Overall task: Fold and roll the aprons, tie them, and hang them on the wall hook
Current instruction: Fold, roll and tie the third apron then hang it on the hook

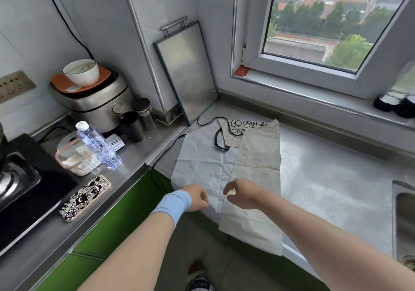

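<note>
Currently the lengthwise fold appears to be the step in hand: the apron (253, 162) lies flat on the bench (325, 178) at centre frame, its beige right panel turned over the pale inner side and its lower end hanging past the bench edge. The left hand (197, 197), below centre, has its fingers curled tight at the lower left edge of the cloth; whether they pinch the fabric cannot be told. The right hand (241, 193) hovers just beside it over the fold line, fingers loosely bent and spread, holding nothing. The next move likely calls for laying the left panel over the right one, edges aligned, before rolling. The black straps (221, 143) lie loose at the upper end and should stay free for tying. The phone (85, 197), water bottle (98, 146) and black cup (132, 126) sit at left, apart from the cloth; the sink (404, 212) lies at the right edge. No wall hook is visible.
</note>
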`<state>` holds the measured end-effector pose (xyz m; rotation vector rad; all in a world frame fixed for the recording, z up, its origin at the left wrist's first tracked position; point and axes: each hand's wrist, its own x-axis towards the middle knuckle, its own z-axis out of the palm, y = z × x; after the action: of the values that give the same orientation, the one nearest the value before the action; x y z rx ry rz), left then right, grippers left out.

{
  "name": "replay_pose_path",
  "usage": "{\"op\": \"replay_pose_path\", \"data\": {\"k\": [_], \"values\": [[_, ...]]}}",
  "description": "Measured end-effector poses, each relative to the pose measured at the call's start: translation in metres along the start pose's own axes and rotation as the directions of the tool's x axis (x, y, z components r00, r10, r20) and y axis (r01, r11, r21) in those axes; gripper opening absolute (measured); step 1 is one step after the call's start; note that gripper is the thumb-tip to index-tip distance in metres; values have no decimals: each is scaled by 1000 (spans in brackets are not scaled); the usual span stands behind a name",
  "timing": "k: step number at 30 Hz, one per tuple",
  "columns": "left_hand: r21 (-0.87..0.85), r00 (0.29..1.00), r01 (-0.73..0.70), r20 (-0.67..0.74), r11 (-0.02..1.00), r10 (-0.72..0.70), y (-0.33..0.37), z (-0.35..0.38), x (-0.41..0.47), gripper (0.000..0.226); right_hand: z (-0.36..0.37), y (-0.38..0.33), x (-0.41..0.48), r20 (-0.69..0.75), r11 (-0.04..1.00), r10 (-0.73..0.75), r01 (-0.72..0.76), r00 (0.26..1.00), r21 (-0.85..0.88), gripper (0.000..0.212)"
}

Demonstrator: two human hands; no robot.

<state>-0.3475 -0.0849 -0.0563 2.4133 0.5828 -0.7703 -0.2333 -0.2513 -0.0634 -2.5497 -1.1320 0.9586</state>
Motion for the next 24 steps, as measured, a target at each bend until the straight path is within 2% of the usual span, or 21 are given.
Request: {"op": "replay_pose_path", "data": {"k": [3,5,8,11,15,17,19,22,24], "values": [[-57,989,52,-135,997,-59,-1,-16,22,19,-3,8,24,-50,997,56,-58,997,-42,37],[-128,967,123,-208,984,-148,-6,-28,41,16,-7,12,40,-68,993,90,-95,994,-74,45],[-226,935,238,-210,945,-286,-20,-47,76,13,-14,15,65,-73,975,184,-191,980,-117,58],[-270,875,392,-186,880,-447,-35,-61,114,51,-24,17,93,-123,946,275,-291,953,-142,69],[-287,809,486,-209,825,-549,-44,-75,151,66,-25,25,131,-95,941,294,-305,951,-143,76],[-365,787,486,-213,794,-579,-49,-82,168,63,-22,24,145,-60,947,290,-295,955,-129,81],[-452,793,458,-180,765,-582,-59,-90,183,54,-19,21,155,-33,944,299,-301,954,-134,89],[-465,866,399,-94,791,-491,-71,-106,192,25,-19,21,167,-32,942,309,-311,951,-129,96],[-475,914,308,-94,824,-395,-73,-118,197,15,-23,23,173,-44,941,314,-317,948,-116,97]]}}
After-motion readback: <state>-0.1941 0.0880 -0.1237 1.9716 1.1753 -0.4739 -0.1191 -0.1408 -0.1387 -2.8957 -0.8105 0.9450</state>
